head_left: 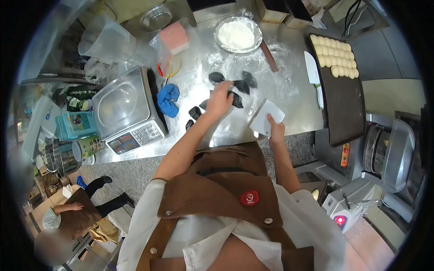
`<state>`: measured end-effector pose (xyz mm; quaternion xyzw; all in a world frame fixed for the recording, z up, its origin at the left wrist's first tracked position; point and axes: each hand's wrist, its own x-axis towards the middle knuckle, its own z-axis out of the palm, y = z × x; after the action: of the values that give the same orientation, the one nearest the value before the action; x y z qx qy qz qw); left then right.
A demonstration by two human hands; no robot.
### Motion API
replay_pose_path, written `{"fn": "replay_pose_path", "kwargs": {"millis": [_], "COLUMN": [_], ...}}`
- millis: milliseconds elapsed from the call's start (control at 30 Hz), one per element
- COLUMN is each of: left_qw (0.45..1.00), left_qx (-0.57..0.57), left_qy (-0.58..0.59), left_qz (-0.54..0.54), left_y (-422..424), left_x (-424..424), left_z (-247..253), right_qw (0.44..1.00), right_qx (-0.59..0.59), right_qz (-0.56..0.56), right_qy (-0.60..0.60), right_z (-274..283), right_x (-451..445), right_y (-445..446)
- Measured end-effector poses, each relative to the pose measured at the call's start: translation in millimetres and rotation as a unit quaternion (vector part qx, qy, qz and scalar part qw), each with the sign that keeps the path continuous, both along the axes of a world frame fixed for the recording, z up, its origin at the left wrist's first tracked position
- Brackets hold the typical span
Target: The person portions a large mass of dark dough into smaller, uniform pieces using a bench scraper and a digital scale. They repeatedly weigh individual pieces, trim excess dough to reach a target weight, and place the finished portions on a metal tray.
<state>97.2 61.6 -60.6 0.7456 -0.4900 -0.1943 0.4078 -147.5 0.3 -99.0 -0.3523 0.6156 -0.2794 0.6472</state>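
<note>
My left hand (220, 101) is low over several pieces of black dough (241, 86) on the floured steel worktop (288, 111). Its fingers are between the pieces and hide part of them; whether they grip one is unclear. One black piece (236, 100) lies right by the thumb, another (216, 78) just beyond the fingertips. Smaller black lumps (195, 112) sit to the left of my wrist. Near the front edge, my right hand (277, 130) grips a flat white dough scraper (268, 118), thumb on top.
A bowl of flour (238, 35) stands at the back beside a brown stick (269, 57). To the right, a dark baking tray (344, 111) carries rows of pale dough balls (334, 56). A digital scale (125, 105), blue cloth (168, 100) and scissors (163, 73) lie left. Another person (79, 210) is behind left.
</note>
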Motion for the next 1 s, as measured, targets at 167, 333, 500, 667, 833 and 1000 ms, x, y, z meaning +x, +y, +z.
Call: {"fn": "replay_pose_path", "kwargs": {"millis": [167,333,500,667,833,1000], "left_qw": [0.973,0.978,0.999,0.978,0.907,0.907], "left_qx": [0.193,0.139,0.023,-0.056,-0.143,-0.102], "left_qy": [-0.121,-0.157,0.025,0.106,0.207,0.013], "left_qz": [-0.028,-0.009,0.030,0.169,0.339,0.409], "left_y": [-67,-54,-21,42,141,239], "left_x": [1,-20,-2,46,127,199], "left_z": [-37,-30,20,68,104,87], "right_qw": [0.998,0.998,0.997,0.994,0.994,0.996], "right_qx": [-0.050,-0.034,-0.038,-0.051,-0.053,-0.038], "right_qz": [0.013,0.043,0.069,0.091,0.091,0.087], "right_qy": [-0.018,-0.017,-0.018,0.009,-0.002,-0.002], "right_z": [-16,-35,-18,-23,-24,-37], "right_x": [-11,-18,-13,-16,-16,-15], "right_y": [9,5,9,4,2,-5]}}
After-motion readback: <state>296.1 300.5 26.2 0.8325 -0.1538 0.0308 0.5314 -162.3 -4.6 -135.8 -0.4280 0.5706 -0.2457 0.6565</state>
